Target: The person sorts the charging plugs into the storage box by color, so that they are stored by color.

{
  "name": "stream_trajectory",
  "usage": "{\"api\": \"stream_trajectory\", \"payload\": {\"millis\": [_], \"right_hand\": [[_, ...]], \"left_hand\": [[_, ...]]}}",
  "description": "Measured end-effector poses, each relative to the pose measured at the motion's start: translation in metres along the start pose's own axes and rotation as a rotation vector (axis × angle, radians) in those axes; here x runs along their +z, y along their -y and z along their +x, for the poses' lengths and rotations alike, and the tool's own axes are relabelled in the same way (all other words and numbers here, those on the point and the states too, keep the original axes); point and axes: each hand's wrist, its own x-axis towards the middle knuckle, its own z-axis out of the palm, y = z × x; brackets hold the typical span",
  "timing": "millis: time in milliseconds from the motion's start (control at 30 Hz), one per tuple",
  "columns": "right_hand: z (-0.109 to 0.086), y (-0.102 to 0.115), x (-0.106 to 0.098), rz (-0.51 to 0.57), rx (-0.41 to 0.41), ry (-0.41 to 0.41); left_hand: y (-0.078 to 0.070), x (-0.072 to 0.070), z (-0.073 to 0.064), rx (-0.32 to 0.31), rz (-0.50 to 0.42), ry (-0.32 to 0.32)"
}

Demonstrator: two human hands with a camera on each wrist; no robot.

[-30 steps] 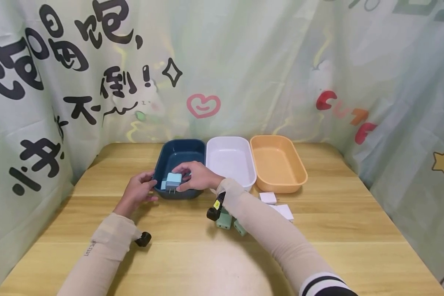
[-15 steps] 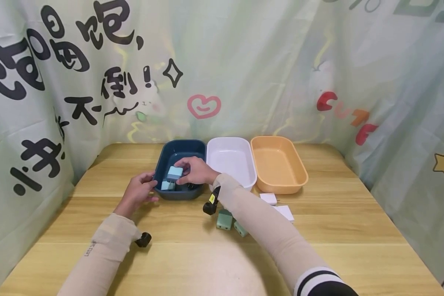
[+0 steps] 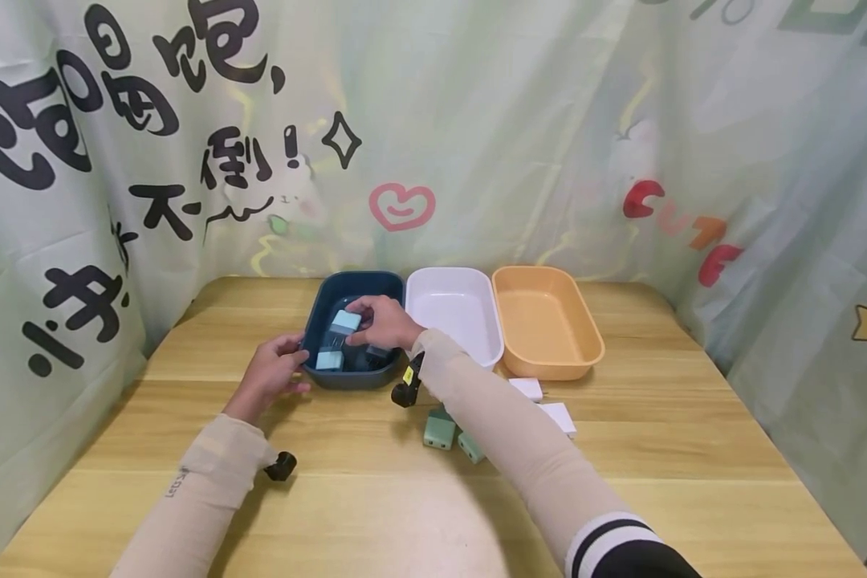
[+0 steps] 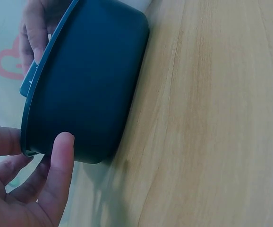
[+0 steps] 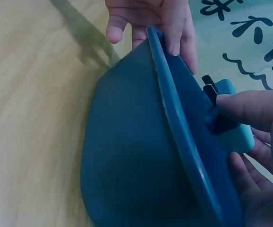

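Since a second ago, the right hand has been carrying the light blue charger from the near rim of the navy tray to farther back, over the tray's middle. Fingers and thumb are pinching the charger's blocky body; it is hanging above the tray floor, not resting.

Charger: small rounded plastic block, matte, pale blue. Two dark flat prongs are sticking out of one end. In the head view the prong end is pointing down and toward the person, the long axis tilting that way. A second light blue charger is lying inside the tray at its near left corner.

Navy tray: smooth plastic, oblong with rounded corners and a thin flared lip, long axis running away from the person. The left hand is gripping the near left corner, thumb over the lip and fingers curling against the outer wall.

To its right a white tray and an orange tray of the same shape are sitting side by side, rims touching. On the pale wood-grain table, near the right forearm, two green chargers and two flat white chargers are lying loose.
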Motion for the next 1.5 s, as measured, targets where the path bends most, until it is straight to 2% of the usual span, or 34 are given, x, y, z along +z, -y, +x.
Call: {"api": "stream_trajectory", "payload": {"millis": [433,633,867,1233,1500], "right_hand": [[0.0,-0.004,-0.002,-0.008,0.034,-0.035],[-0.001,-0.007,-0.005,0.0,0.006,-0.038],[-0.006,-0.007,-0.009,-0.023,-0.039,0.008],[-0.032,-0.007,-0.023,0.017,-0.087,0.059],[-0.052,-0.012,-0.035,0.03,-0.091,0.04]], "left_hand": [[0.002,0.003,0.002,-0.005,-0.011,0.005],[0.002,0.005,0.002,0.023,-0.02,0.022],[0.001,0.004,0.002,0.011,-0.004,0.008],[0.0,0.001,-0.002,0.011,-0.001,0.013],[0.001,0.001,-0.003,0.011,-0.007,0.012]]}}
